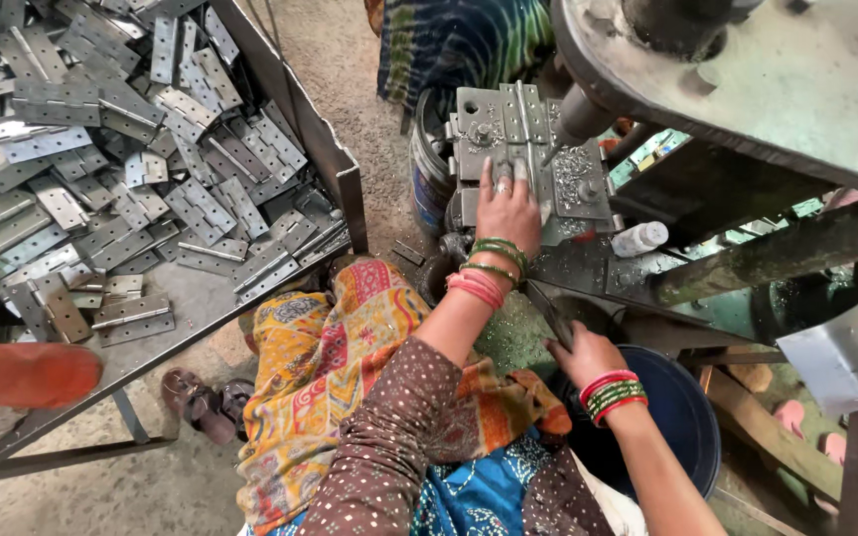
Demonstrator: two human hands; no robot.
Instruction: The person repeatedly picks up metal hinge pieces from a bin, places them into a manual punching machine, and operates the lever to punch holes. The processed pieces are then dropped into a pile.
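Two hands work around one drill press jig (528, 149), a blocky grey steel fixture that serves here as the landmark. The left hand (508, 203) lies flat on the near edge of the jig, fingers pressed together and bearing down on a single metal hinge (516, 117) that sits open on top of the fixture, its knuckle running away from the viewer; one ring shows on a finger, and the wrist carries a stack of green and pink bangles too close-packed to count. Just right of the hinge, the round drill chuck (580, 114) comes down at a slant, and bright curled metal shavings (573, 169) lie scattered on the jig plate beside it. The right hand (586, 355), below and to the right of the jig, closes around a thin dark flat strip (551, 316), thumb and fingers pinching its lower end. Under that hand sits one round dark blue bucket (692, 417). One small white plastic bottle (640, 238) lies on its side just right of the jig. Well to the left of the jig, a sheet-metal tray (335, 149) holds a heap of dull grey hinges (101, 129), flat, rectangular and punched with holes, far too many to count.
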